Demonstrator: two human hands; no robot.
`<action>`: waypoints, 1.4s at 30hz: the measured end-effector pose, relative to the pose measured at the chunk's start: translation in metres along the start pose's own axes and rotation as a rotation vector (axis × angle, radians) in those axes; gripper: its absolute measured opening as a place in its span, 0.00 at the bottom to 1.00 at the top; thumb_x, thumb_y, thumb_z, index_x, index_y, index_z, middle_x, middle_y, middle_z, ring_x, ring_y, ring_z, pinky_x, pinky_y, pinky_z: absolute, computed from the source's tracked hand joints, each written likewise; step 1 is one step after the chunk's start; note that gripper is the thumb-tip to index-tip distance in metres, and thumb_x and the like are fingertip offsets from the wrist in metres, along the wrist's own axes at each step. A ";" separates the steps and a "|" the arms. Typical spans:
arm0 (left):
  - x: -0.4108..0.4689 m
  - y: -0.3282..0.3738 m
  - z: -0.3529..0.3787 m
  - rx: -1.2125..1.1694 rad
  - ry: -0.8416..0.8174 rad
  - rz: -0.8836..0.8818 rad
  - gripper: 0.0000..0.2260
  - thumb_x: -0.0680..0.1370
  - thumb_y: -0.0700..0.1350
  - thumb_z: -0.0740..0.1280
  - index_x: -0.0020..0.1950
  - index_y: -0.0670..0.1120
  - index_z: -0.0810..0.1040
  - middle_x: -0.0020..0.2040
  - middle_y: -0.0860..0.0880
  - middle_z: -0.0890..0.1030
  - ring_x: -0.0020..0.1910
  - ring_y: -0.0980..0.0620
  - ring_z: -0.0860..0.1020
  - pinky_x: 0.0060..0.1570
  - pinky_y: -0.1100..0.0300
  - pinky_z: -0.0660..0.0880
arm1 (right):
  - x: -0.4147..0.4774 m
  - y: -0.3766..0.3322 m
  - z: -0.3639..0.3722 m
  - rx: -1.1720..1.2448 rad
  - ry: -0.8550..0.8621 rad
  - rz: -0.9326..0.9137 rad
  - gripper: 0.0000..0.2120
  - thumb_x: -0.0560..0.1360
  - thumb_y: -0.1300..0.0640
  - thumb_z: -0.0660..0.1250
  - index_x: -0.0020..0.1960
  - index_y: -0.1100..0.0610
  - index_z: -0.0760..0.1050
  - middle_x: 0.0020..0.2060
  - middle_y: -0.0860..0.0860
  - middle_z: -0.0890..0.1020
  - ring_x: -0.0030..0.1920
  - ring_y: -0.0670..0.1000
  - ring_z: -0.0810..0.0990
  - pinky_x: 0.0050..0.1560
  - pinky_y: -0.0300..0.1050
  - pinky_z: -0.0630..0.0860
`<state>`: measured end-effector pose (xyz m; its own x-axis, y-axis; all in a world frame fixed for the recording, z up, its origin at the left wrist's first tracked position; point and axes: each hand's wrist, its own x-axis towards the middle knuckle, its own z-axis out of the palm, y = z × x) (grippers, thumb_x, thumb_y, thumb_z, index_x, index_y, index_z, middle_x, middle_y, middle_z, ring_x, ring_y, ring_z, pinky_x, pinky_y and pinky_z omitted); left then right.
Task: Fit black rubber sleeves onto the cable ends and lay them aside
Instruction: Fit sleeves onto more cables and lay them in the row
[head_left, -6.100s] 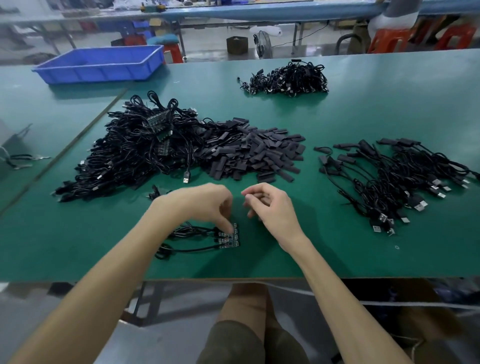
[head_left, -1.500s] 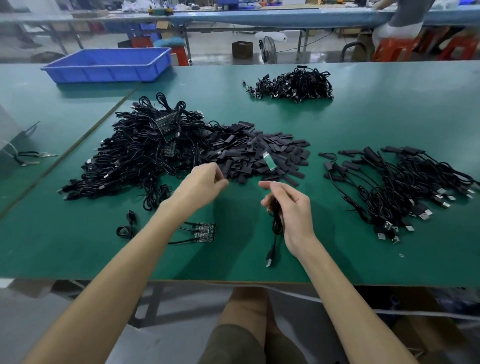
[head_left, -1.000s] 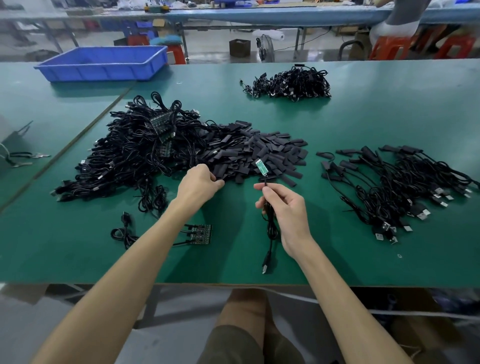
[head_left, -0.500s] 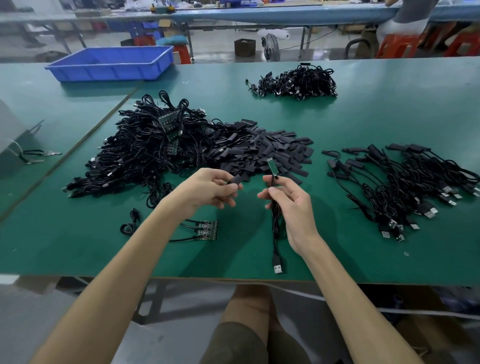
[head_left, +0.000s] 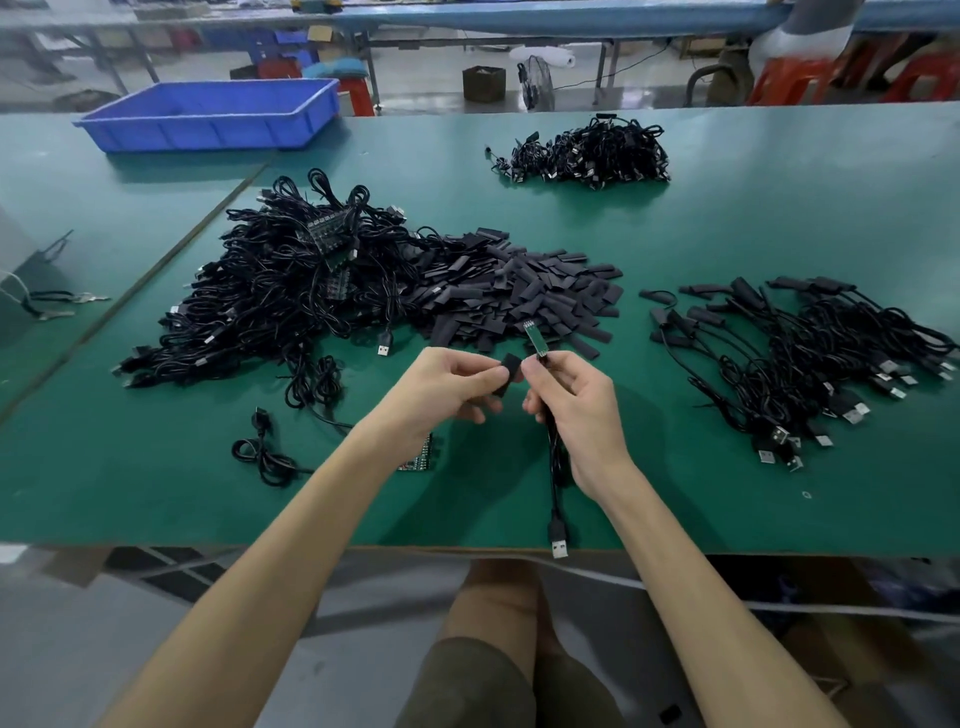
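My right hand grips a black cable whose small green circuit-board end sticks up above the fingers. Its USB plug hangs down at the table's front edge. My left hand pinches one black rubber sleeve just left of the board end, a short gap between them. A heap of loose sleeves lies behind the hands. To its left is a big pile of bare cables. On the right lie several sleeved cables.
A small green board with cables lies under my left wrist, a coiled cable farther left. A blue bin stands at the back left and another cable bundle at the back. Orange stools stand beyond the green table.
My left hand picked a sleeve from the heap and brought it back beside the cable end. My right hand lifted a cable with its board end pointing up.
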<state>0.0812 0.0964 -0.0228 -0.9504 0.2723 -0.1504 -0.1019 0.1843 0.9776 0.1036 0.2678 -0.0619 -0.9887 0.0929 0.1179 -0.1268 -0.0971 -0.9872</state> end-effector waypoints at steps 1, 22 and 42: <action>-0.001 0.000 0.000 -0.034 -0.036 -0.005 0.08 0.80 0.41 0.71 0.56 0.39 0.85 0.40 0.47 0.85 0.38 0.55 0.82 0.37 0.65 0.78 | 0.000 0.000 0.000 -0.004 -0.001 -0.002 0.05 0.81 0.54 0.71 0.47 0.54 0.82 0.30 0.50 0.79 0.33 0.49 0.76 0.37 0.42 0.74; 0.005 -0.014 -0.012 -0.515 -0.074 0.062 0.12 0.76 0.42 0.71 0.59 0.43 0.85 0.55 0.44 0.85 0.52 0.49 0.85 0.41 0.66 0.80 | 0.000 -0.002 0.001 -0.012 -0.027 0.020 0.19 0.85 0.47 0.61 0.44 0.57 0.82 0.28 0.50 0.76 0.32 0.48 0.74 0.37 0.40 0.73; 0.011 -0.027 -0.007 -0.666 0.091 0.081 0.10 0.75 0.42 0.72 0.55 0.40 0.85 0.51 0.45 0.86 0.45 0.53 0.84 0.45 0.63 0.80 | -0.001 -0.003 0.003 -0.123 -0.229 0.017 0.22 0.83 0.46 0.62 0.32 0.52 0.76 0.24 0.51 0.75 0.27 0.50 0.72 0.36 0.43 0.72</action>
<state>0.0719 0.0876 -0.0502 -0.9806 0.1752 -0.0882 -0.1611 -0.4623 0.8720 0.1050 0.2651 -0.0593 -0.9847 -0.1363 0.1084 -0.1129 0.0254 -0.9933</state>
